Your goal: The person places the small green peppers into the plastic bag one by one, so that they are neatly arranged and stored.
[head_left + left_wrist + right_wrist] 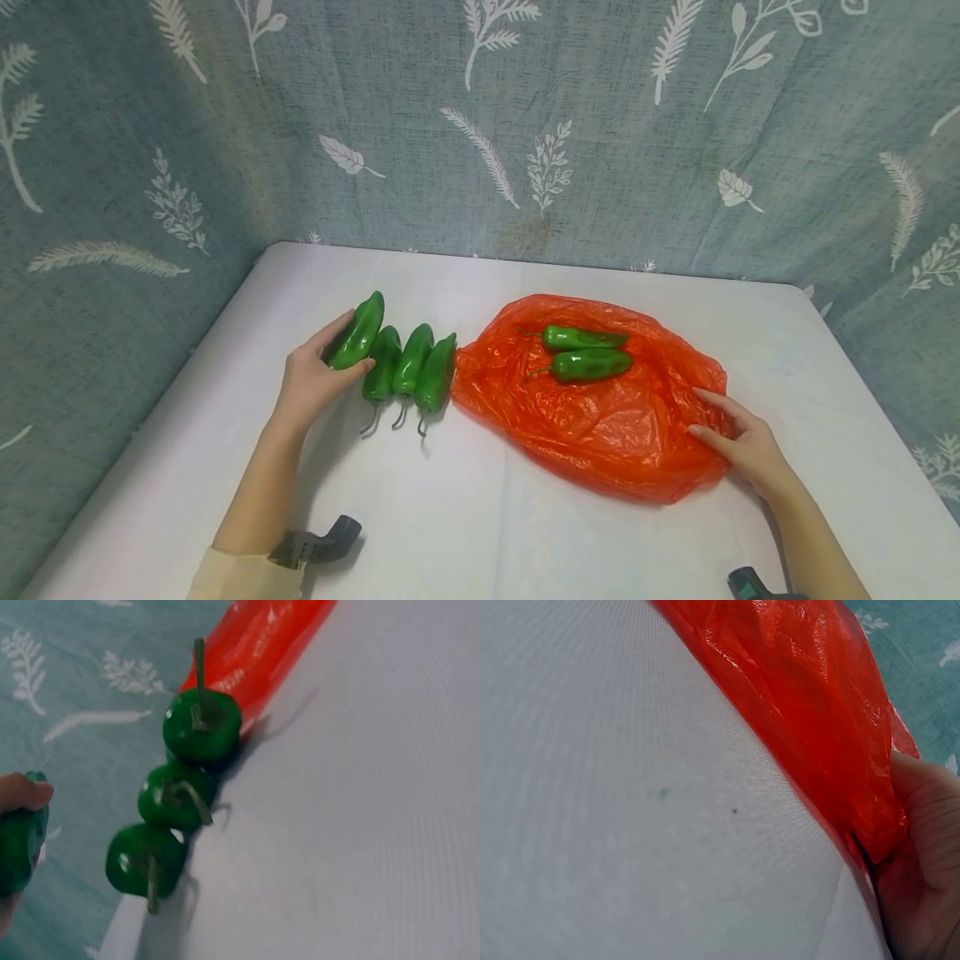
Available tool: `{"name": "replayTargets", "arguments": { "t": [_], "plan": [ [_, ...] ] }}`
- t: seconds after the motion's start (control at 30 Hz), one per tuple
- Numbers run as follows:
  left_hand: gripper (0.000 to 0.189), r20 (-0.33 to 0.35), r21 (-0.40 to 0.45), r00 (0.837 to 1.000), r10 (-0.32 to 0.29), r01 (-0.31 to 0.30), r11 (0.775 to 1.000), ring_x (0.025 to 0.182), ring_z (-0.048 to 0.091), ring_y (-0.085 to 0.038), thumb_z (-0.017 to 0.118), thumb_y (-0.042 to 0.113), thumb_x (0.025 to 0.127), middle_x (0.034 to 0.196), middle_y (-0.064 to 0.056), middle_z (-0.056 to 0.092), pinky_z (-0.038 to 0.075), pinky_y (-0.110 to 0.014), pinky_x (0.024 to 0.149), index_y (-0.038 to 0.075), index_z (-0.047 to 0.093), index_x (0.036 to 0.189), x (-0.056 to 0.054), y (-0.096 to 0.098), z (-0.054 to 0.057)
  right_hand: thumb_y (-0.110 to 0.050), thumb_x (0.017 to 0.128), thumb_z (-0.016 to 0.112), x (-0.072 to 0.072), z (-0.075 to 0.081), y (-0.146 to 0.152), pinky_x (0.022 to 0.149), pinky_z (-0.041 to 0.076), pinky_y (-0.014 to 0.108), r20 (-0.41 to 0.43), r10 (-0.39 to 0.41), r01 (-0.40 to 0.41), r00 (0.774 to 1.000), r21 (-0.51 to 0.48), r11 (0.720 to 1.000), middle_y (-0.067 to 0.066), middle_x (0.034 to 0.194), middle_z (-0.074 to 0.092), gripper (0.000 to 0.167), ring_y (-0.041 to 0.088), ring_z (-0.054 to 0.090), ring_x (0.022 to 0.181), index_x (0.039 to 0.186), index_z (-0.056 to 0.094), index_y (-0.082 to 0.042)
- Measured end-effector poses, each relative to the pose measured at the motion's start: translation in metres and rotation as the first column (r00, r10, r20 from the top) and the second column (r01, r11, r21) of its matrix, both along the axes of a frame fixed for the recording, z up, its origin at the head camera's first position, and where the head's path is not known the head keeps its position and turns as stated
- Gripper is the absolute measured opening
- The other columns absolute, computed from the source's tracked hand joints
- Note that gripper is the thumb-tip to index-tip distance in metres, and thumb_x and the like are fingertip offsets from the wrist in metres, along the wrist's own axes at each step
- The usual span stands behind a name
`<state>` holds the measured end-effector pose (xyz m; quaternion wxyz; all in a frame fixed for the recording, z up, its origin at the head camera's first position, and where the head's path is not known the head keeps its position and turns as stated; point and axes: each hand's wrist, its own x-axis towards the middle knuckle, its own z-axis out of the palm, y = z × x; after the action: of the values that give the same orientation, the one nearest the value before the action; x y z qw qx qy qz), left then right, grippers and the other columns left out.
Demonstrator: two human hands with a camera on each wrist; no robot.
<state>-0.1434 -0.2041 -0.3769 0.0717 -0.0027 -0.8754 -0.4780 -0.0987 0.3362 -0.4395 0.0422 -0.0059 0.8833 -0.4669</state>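
Left of the frame's centre, the left hand (pixel 309 377) grips a green pepper (pixel 363 332), long axis slanting toward upper right, beside three lined-up peppers (pixel 412 362), while the right hand (pixel 756 450) pinches the red bag (pixel 622 425) at right.

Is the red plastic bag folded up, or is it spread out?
Spread out, though wrinkled: the red bag lies broad on the white table, two green peppers resting on it, the right hand at its edge.
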Motion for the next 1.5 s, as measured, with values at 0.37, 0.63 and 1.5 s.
{"name": "replayTargets", "arguments": {
  "t": [0.37, 0.63, 1.5],
  "plan": [
    [0.070, 0.022, -0.037, 0.991, -0.134, 0.135, 0.990, 0.122, 0.048, -0.034, 0.075, 0.016, 0.080, 0.143, -0.015, 0.045, 0.047, -0.049, 0.092, 0.018, 0.045, 0.142, 0.004, 0.009, 0.015, -0.037, 0.090, 0.062, 0.002, -0.001, 0.000, 0.078, 0.054, 0.021, 0.019, -0.013, 0.012, 1.000, 0.017, 1.000, 0.017, 0.142, 0.039, 0.063, -0.009, 0.042, 0.105, 0.145, 0.038, -0.016],
    [0.067, 0.034, -0.061, 0.971, -0.237, 0.238, 0.969, 0.118, 0.051, -0.030, 0.075, 0.014, 0.079, 0.140, -0.013, 0.049, 0.050, -0.045, 0.089, 0.019, 0.047, 0.141, -0.002, 0.017, 0.025, -0.037, 0.090, 0.062, -0.001, 0.002, 0.001, 0.078, 0.055, 0.022, 0.009, 0.002, -0.002, 1.000, 0.018, 1.000, 0.015, 0.138, 0.041, 0.062, -0.012, 0.043, 0.103, 0.145, 0.039, -0.019],
    [0.064, 0.103, -0.073, 0.878, -0.468, 0.475, 0.877, 0.102, 0.055, -0.025, 0.076, 0.015, 0.077, 0.132, -0.005, 0.057, 0.053, -0.038, 0.082, 0.023, 0.052, 0.137, -0.034, 0.067, 0.038, -0.034, 0.091, 0.062, 0.002, 0.002, -0.001, 0.078, 0.054, 0.022, -0.005, 0.002, -0.002, 1.000, -0.003, 1.000, 0.015, 0.137, 0.042, 0.060, -0.014, 0.046, 0.100, 0.144, 0.040, -0.015]
  ]
}}
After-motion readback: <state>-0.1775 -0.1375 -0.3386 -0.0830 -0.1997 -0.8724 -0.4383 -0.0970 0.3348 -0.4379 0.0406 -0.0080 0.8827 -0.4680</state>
